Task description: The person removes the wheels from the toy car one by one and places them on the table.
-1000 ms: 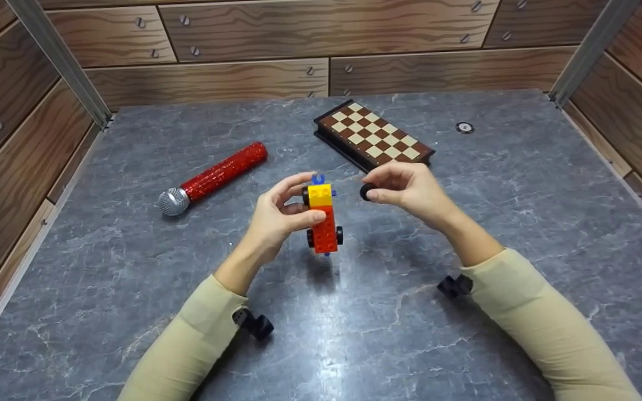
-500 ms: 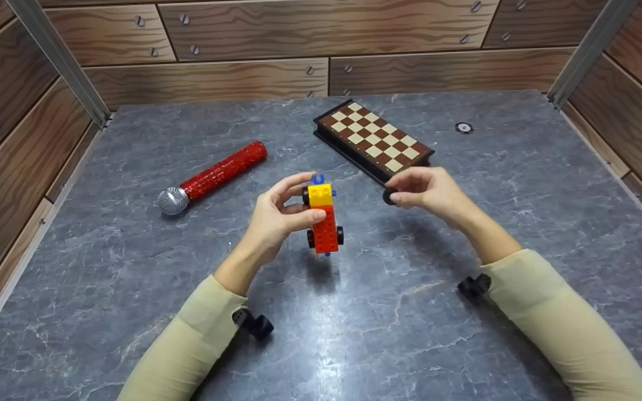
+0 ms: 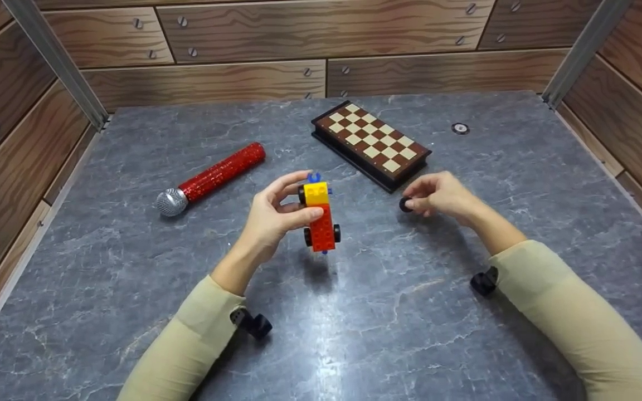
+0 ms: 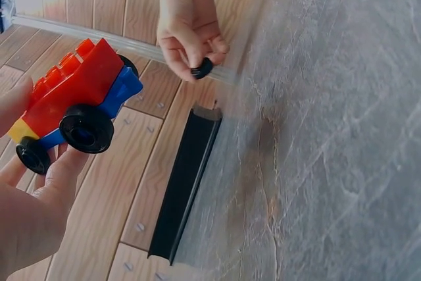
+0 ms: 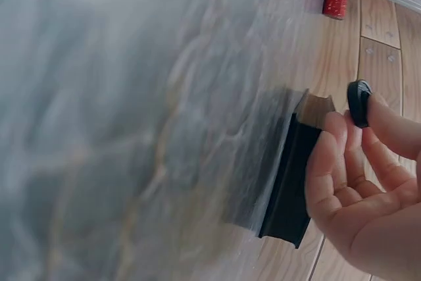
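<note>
A toy car (image 3: 322,228) built of red, yellow and blue blocks is held above the table by my left hand (image 3: 270,214), thumb on its studded top. Three black wheels show on the car; at the right of its yellow end a bare blue axle tip (image 3: 330,191) sticks out. In the left wrist view the same toy car (image 4: 82,83) shows its red studs and blue underside. My right hand (image 3: 442,195), right of the car, pinches a loose black wheel (image 3: 405,204) between thumb and fingers. The right wrist view shows this wheel (image 5: 358,103) edge-on at the fingertips.
A folded chessboard (image 3: 374,139) lies behind the hands, its near corner close to my right fingers. To the left lies a red glittery microphone (image 3: 215,178). A round black-and-white chip (image 3: 460,128) is at the back right. Wood-patterned walls border the grey marbled table (image 3: 377,334).
My right hand has moved right and slightly nearer with the wheel, away from the car. My left hand and the car stay nearly in place.
</note>
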`<state>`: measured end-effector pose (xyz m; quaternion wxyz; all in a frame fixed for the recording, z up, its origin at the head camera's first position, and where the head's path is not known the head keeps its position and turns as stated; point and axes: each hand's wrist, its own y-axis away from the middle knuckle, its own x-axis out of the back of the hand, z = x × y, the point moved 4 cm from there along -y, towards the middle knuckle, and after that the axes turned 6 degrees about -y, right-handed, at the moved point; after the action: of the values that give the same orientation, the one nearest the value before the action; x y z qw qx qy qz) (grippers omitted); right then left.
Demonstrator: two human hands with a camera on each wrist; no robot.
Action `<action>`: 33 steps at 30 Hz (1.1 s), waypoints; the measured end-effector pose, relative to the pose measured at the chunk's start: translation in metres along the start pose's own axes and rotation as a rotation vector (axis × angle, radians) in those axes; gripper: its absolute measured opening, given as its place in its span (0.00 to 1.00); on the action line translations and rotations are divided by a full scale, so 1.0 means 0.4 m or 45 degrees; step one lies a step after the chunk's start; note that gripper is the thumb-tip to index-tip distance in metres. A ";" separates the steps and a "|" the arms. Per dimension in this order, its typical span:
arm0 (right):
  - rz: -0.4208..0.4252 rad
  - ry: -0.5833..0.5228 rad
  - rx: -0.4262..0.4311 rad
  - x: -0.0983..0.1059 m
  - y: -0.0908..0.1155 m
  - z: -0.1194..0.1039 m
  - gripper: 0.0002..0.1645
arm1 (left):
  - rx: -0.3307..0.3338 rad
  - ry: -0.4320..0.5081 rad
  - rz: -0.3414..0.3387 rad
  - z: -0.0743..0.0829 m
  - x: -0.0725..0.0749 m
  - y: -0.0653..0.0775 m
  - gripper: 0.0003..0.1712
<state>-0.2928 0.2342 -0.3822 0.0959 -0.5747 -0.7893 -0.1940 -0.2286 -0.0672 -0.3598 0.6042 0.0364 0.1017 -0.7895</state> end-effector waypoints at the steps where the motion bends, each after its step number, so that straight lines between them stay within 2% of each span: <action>1: -0.007 0.020 -0.031 0.001 -0.001 0.004 0.18 | 0.000 -0.001 0.001 0.001 -0.001 0.000 0.35; 5: -0.032 0.078 -0.125 0.003 -0.002 0.015 0.18 | -0.003 -0.004 -0.002 0.003 -0.002 0.001 0.35; 12: -0.056 0.199 -0.141 -0.004 -0.007 0.025 0.17 | -0.038 0.002 -0.027 0.005 -0.002 0.002 0.35; 17: -0.022 0.239 -0.170 -0.004 -0.011 0.026 0.16 | -0.053 0.013 -0.043 0.005 -0.004 0.003 0.36; 33: 0.013 0.158 -0.105 0.021 0.021 0.005 0.18 | -0.061 0.006 -0.023 0.011 -0.004 0.002 0.35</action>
<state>-0.2877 0.2446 -0.3792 0.1220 -0.5691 -0.7701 -0.2612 -0.2273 -0.0668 -0.3554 0.5973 0.0231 0.1223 -0.7923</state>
